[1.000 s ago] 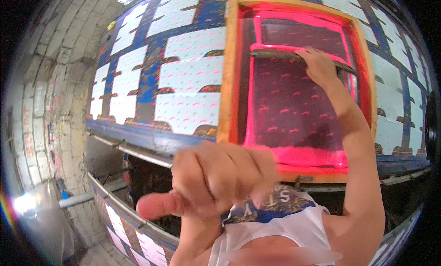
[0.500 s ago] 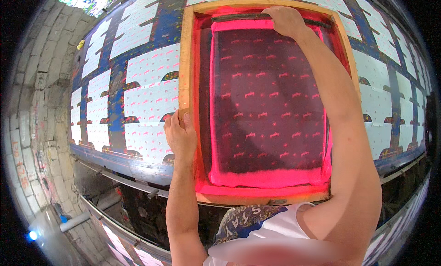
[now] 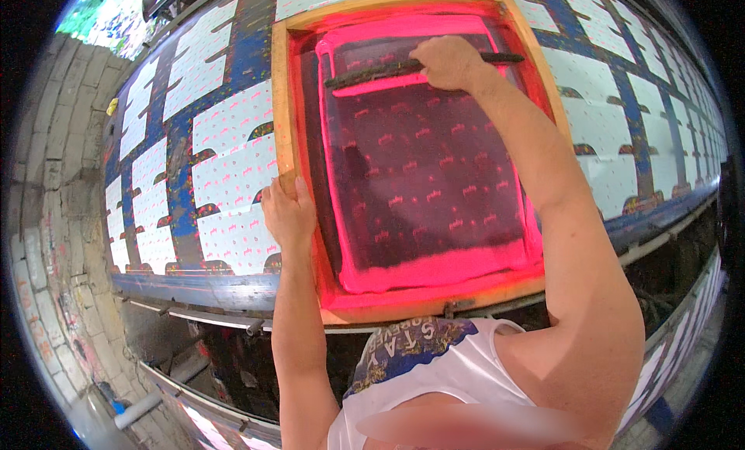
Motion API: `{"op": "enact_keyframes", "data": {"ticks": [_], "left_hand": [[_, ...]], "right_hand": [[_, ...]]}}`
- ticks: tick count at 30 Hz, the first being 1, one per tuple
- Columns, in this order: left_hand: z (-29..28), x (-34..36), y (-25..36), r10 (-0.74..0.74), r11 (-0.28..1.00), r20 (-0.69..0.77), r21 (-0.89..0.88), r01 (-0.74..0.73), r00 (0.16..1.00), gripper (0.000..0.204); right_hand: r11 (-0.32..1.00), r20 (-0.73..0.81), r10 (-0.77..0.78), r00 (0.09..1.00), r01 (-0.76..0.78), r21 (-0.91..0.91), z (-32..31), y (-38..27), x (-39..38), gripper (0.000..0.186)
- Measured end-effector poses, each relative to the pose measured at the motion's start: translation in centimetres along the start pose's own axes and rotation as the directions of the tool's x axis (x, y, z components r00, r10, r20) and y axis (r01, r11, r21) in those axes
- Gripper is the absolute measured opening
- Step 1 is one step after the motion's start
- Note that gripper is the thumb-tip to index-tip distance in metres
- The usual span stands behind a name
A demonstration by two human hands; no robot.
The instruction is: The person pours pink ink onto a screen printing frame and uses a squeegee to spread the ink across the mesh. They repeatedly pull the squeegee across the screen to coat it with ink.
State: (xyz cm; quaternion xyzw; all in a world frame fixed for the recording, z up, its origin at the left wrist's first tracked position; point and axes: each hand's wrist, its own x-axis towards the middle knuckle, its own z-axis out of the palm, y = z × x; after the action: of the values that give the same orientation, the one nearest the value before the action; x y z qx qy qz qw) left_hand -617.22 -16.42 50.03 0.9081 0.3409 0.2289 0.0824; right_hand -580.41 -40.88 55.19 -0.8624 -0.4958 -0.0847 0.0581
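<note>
A wooden screen-printing frame [image 3: 282,100] lies on a long table, its mesh [image 3: 419,170] dark with rows of small pink marks. My left hand [image 3: 291,215] is closed on the frame's left rail, thumb on top. In my right hand [image 3: 450,63] is a dark, ink-stained squeegee [image 3: 365,72], held near its middle across the far part of the mesh and slightly tilted. Along the squeegee's near edge runs a thin band of pink ink. A thicker strip of pink ink [image 3: 434,267] lies at the mesh's near end.
White pieces [image 3: 233,178] with rows of pink print lie on the blue, paint-spotted table [image 3: 180,151] on both sides of the frame. A rail [image 3: 194,316] runs along the table's near side. Pale brickwork [image 3: 74,155] is at the left, with a grey pipe [image 3: 140,411] below.
My right hand has drawn the squeegee from the frame's far end toward me, bringing a band of pink ink along. My left hand stays on the rail. The whole view has shifted and tilted slightly.
</note>
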Motion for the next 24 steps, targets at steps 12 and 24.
{"op": "enact_keyframes", "data": {"ticks": [12, 24], "left_hand": [[0.8, 0.3, -1.4, 0.125, 0.992, -0.034, 0.024, -0.124, 0.992, 0.049], [-0.5, -0.3, -0.4, 0.109, 0.993, 0.037, 0.045, -0.11, 0.993, 0.052]], "right_hand": [[0.996, 0.119, 0.038, 0.992, -0.047, 0.074, -3.2, -17.0, -20.9, 0.03], [0.993, -0.011, 0.014, 1.0, -0.012, 0.119, -2.7, -26.7, -32.5, 0.026]]}}
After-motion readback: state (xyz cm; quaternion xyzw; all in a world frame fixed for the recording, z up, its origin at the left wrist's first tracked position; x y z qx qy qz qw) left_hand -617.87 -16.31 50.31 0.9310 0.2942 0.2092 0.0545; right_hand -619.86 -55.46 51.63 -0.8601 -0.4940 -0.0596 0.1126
